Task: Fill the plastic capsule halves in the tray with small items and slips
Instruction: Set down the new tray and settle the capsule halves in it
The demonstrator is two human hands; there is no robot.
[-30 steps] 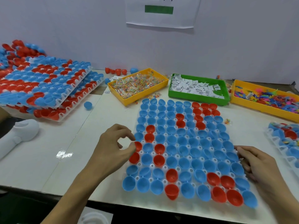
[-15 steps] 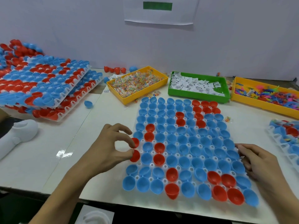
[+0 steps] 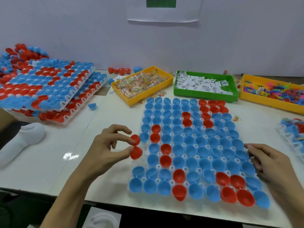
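A clear tray point(image 3: 194, 163) lies in front of me, its wells full of open blue and red capsule halves. My left hand point(image 3: 107, 150) is at the tray's left edge, where it pinches a hinged red capsule point(image 3: 135, 146) between thumb and index finger. At the tray's right edge rests my right hand point(image 3: 269, 163), with its fingers curled over the rim. Behind the tray stand a yellow bin of small bagged beads point(image 3: 143, 83), a green bin of paper slips point(image 3: 204, 83) and a yellow bin of coloured plastic toys point(image 3: 273, 91).
Stacked trays of red and blue capsules point(image 3: 44, 89) fill the left side, and a loose blue half point(image 3: 92, 106) lies beside them. A white handheld device point(image 3: 19, 142) lies at the left. Another filled tray point(image 3: 294, 132) shows at the right edge. A small bead bag point(image 3: 236, 118) lies on the table.
My left hand has lifted the red capsule a little off the tray's left edge and spread its two halves. My right hand has stayed on the right rim.
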